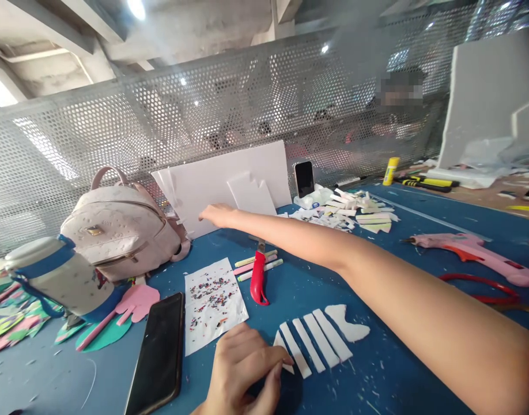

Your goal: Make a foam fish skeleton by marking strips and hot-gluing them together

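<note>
My right hand (216,214) reaches far forward across the blue table (403,357). Its fingers are stretched out flat against the lower edge of a white foam board (212,178) that leans on the mesh screen. My left hand (242,369) rests near the front edge with its fingers curled. Thumb and fingertips pinch the end of the leftmost of several white foam strips (310,343) laid side by side. A curved white foam offcut (346,324) lies just right of the strips. A red utility knife (259,278) lies between my two hands.
On the left stand a pink backpack (121,225) and a bottle in a blue sleeve (57,276). A black phone (158,351) lies beside a confetti-strewn paper sheet (212,300). A pink glue gun (472,253), red scissors (480,288) and foam scraps (351,210) occupy the right. A person (398,92) is behind the mesh.
</note>
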A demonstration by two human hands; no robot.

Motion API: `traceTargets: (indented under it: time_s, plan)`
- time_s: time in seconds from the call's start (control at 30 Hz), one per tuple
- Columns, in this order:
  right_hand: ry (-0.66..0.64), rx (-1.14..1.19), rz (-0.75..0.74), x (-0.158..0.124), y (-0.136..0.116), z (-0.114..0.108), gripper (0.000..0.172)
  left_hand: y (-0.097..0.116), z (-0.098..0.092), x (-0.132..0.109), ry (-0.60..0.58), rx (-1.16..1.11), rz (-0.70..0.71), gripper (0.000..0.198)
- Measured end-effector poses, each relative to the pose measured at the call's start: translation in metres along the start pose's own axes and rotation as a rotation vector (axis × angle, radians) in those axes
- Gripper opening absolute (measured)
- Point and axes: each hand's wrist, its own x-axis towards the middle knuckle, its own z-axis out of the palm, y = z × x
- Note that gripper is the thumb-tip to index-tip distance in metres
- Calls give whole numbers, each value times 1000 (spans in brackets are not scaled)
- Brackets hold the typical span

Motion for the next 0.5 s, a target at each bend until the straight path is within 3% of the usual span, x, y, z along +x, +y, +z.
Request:
traceTargets:
  time_s: [0.17,0.3,0.4,0.5]
  plan:
    - [-140,173,-78,-19,12,-14,34,0,-1,-1,-20,-2,-39,29]
    - [-55,306,-69,-46,17,-42,34,2,-2,-1,-26,-1,-108,25]
    - [58,453,-97,-84,-5,-53,31,3,-5,0,-25,11,-182,22]
    - [100,621,-195,-135,-53,-49,29,4,-5,0,-12,56,-276,20]
